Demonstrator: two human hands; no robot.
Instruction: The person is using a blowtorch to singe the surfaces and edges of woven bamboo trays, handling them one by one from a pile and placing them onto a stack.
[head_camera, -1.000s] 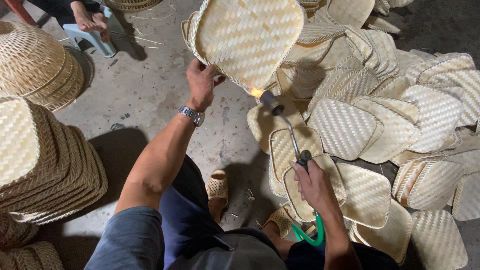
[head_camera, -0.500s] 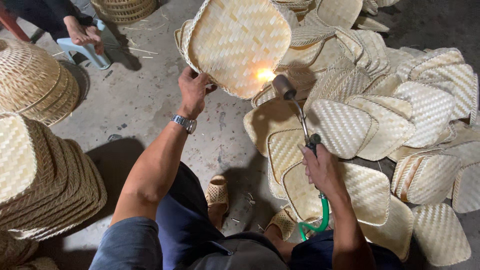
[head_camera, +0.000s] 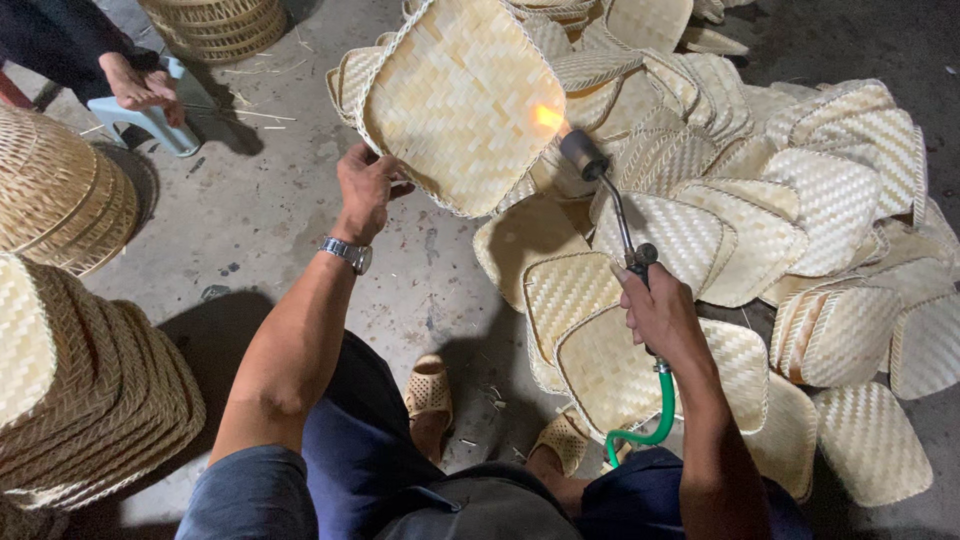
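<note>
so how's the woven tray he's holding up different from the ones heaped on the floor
The woven tray in the left hand is raised and tilted off the ground; the heaped trays lie overlapping on the concrete. The held tray has the torch flame at its edge, from the right hand; the heap has none. Both share pale woven strips and rounded-square shape.

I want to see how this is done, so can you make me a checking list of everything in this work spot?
Surface: grey concrete floor, bits of straw.
Job's things: woven tray held up; torch flame touching its right edge.
Clutter: loose trays heaped on the right; stacked trays on the left; basket.
Hands: left hand grips tray's edge; right hand grips torch.
Cables: green hose from torch.
Surroundings: another person's foot on a blue stool.
</note>
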